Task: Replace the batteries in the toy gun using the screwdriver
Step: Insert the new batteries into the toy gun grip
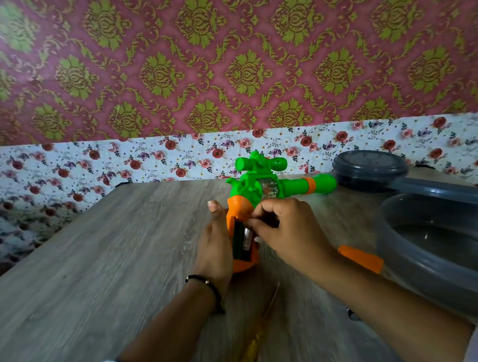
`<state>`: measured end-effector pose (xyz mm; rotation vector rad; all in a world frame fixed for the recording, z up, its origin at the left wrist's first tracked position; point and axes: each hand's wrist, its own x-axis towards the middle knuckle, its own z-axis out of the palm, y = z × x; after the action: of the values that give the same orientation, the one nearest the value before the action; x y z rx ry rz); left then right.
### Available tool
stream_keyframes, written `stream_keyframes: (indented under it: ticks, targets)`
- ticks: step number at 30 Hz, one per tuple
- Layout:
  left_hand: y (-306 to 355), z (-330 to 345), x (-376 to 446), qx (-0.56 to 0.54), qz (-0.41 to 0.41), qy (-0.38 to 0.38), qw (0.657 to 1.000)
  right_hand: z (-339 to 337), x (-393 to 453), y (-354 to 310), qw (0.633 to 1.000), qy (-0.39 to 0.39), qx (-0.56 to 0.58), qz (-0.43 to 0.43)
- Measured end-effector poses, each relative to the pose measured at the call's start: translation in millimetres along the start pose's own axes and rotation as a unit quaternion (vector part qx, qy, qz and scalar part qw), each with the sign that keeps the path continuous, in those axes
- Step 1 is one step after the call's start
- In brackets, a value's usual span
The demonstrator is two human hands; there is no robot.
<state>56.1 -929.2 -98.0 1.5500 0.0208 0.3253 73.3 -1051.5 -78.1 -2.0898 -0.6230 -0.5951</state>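
The toy gun [260,185] stands near the middle of the table [98,257], its long axis running left to right, the green barrel with its orange ring pointing right toward the tubs; a green scope sits on top. The orange grip [242,236] comes down toward the person, its battery bay open and facing up, with a battery [246,237] showing inside.

The left hand [215,245] holds the grip from its left side, thumb raised along the grip; its fingers are hidden behind the grip. The right hand [284,228] is curled at the top of the open bay, fingertips pinched together on something dark and small; what it is I cannot tell.

An orange cover [361,257] lies flat on the table just right of the right forearm. The screwdriver [257,337], yellowish handle nearest the person, lies between the two forearms, blurred, its shaft pointing away toward the gun.

At the right edge sits a grey tub [430,267], open, nothing visible in it. Behind it is a grey lid or dish [370,165], round.

The table is grey wood-grain. Behind it, a floral cloth [65,167], then pink wallpaper [225,57] with green damask
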Motion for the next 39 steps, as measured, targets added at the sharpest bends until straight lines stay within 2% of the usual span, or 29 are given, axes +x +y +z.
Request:
stream_keyframes:
  ticks: [3,7,14,20,28,31,33,36,37,39]
  targets:
    - [-1.2,-0.1,2.5,0.003,0.005,0.010,1.000,2.0,-0.8,3.4,0.999,0.011,-0.023,-0.028]
    - [-1.5,1.1,3.0,-0.005,0.020,0.011,1.000,2.6,-4.3,5.7,0.997,-0.020,-0.051,-0.062]
    - [-1.8,1.2,2.8,0.007,0.031,0.007,0.999,-0.6,-8.4,3.5,0.993,-0.055,-0.074,-0.071]
    - [0.7,0.8,-0.8,0.016,0.022,-0.004,1.000,-0.9,-12.3,-5.1,0.981,-0.081,-0.152,-0.092]
    - [-4.8,0.7,4.2,0.008,-0.009,-0.004,1.000,-3.4,-15.5,-12.9,0.951,-0.168,-0.239,-0.106]
    - [-6.7,0.9,4.7,0.001,-0.017,-0.001,1.000,-19.5,-3.2,-23.6,0.951,-0.206,-0.206,-0.102]
    - [-8.9,1.5,6.3,-0.006,-0.012,-0.013,1.000,-41.0,6.9,-35.9,0.950,-0.238,-0.192,-0.062]
    - [-11.7,3.0,8.7,-0.031,-0.016,-0.031,0.999,-82.1,15.5,-51.7,0.906,-0.354,-0.230,0.027]
    - [-12.1,2.4,9.6,-0.042,-0.021,-0.035,0.998,-91.4,15.8,-55.8,0.880,-0.399,-0.248,0.072]
    - [-12.8,1.4,9.9,-0.045,-0.028,-0.040,0.998,-101.1,11.7,-61.9,0.798,-0.481,-0.330,0.153]
